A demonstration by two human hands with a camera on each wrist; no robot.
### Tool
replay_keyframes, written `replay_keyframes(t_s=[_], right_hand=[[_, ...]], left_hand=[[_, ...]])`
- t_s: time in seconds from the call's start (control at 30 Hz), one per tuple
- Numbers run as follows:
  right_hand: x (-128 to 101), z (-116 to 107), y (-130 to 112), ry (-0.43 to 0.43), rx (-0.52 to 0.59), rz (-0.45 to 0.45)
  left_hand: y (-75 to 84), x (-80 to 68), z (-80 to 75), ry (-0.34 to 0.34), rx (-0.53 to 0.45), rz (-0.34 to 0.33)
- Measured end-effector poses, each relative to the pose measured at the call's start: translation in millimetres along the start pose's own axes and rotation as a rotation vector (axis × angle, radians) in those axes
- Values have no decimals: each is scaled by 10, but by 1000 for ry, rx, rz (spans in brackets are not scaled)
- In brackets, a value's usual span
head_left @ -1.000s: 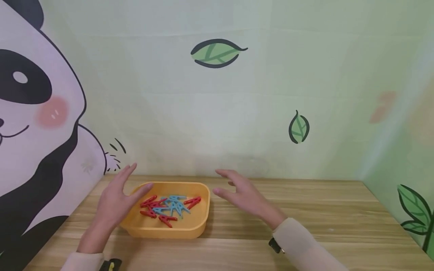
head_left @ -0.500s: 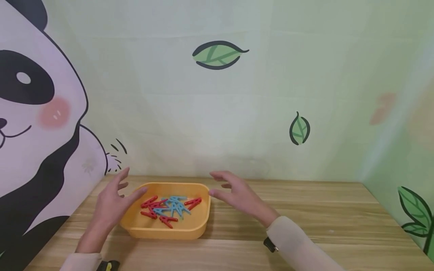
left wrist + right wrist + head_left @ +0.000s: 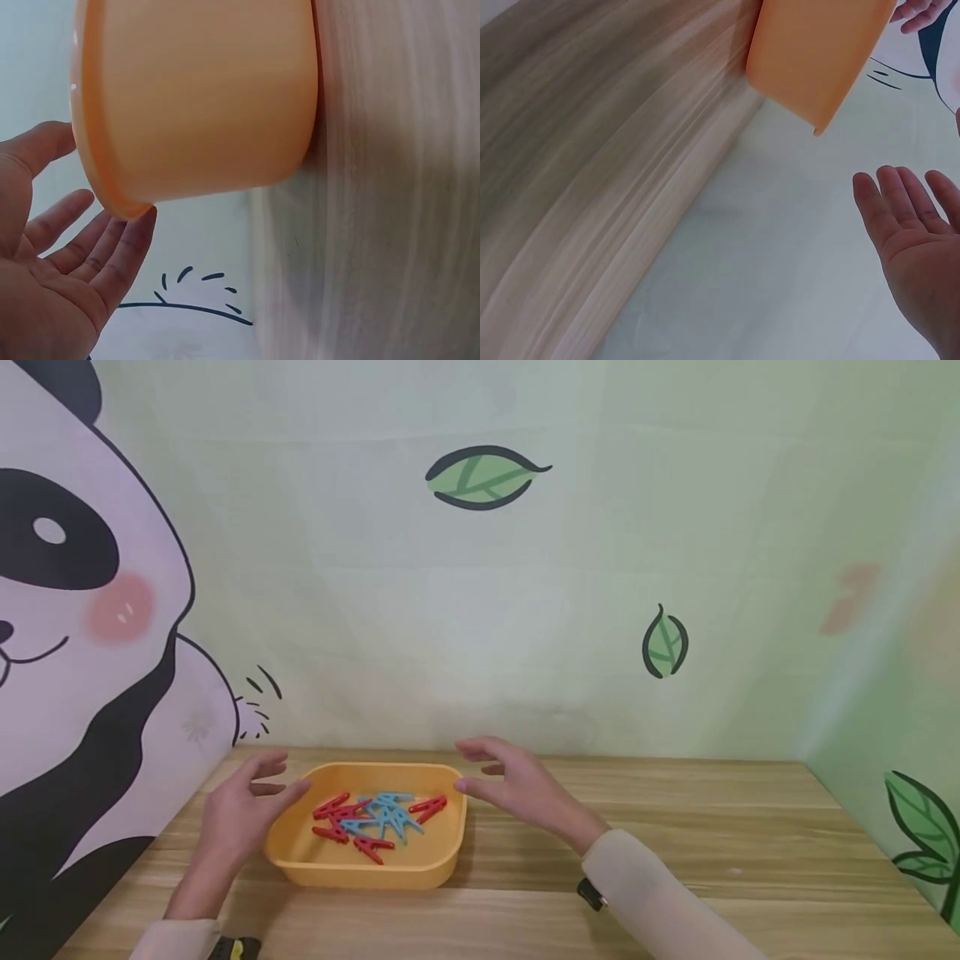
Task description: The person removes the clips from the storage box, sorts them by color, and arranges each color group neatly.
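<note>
So I've got this yellow-orange plastic basin point(image 3: 360, 877) sitting flat on the wood-grain table point(image 3: 675, 827), left of centre from where I'm looking, rounded corners and a lip running round the top. Inside there's a loose jumble of little clothespins, red and blue. The blue clothespins point(image 3: 388, 817) are bunched up in the middle, overlapping so much I can't give you a proper count. Most of the red clothespins point(image 3: 372, 847) lie along the left side of that heap, one is down toward the front, and another sits off by itself near the right wall. As for me, my left hand point(image 3: 238, 806) is up at the basin's left side, thumb well away from the fingers, fingers loosely bent. In the left wrist view the thumb and fingertips line up with the lip, but honestly I can't tell if they're touching it. No grip on anything there, anyway. My right hand point(image 3: 517, 785) is out past the right end, fingers pointing in toward the basin, thumb and fingers well spread with nothing between them. The right wrist view shows a clear gap between those fingertips and the basin. Both forearms angle inward, pale sleeves point(image 3: 660, 893) pulled down near the wrists.
</note>
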State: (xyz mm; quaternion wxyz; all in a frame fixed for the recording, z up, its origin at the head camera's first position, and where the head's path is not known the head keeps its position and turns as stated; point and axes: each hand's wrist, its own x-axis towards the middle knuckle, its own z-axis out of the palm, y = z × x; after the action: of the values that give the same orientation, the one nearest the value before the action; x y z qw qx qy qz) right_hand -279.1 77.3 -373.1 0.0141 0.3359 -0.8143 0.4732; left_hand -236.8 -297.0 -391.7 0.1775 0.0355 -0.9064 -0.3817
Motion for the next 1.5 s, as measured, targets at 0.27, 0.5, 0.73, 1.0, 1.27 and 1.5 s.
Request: replay_keyframes(t_s=[0.27, 0.5, 0.73, 1.0, 1.27, 1.5], right_hand=[[27, 27, -5, -8, -4, 19], [45, 55, -5, -11, -7, 30], [73, 75, 11, -27, 3, 31], [133, 124, -3, -54, -9, 27], [251, 209, 2, -134, -23, 10], [344, 318, 2, -174, -35, 17]], left_hand=[[-87, 9, -8, 7, 18, -1], [-175, 26, -26, -12, 16, -32], [-229, 29, -26, -27, 7, -52], [-277, 38, -4, -65, -8, -122], [-324, 36, 6, -101, -119, -182], [-364, 47, -7, -119, -183, -219]])
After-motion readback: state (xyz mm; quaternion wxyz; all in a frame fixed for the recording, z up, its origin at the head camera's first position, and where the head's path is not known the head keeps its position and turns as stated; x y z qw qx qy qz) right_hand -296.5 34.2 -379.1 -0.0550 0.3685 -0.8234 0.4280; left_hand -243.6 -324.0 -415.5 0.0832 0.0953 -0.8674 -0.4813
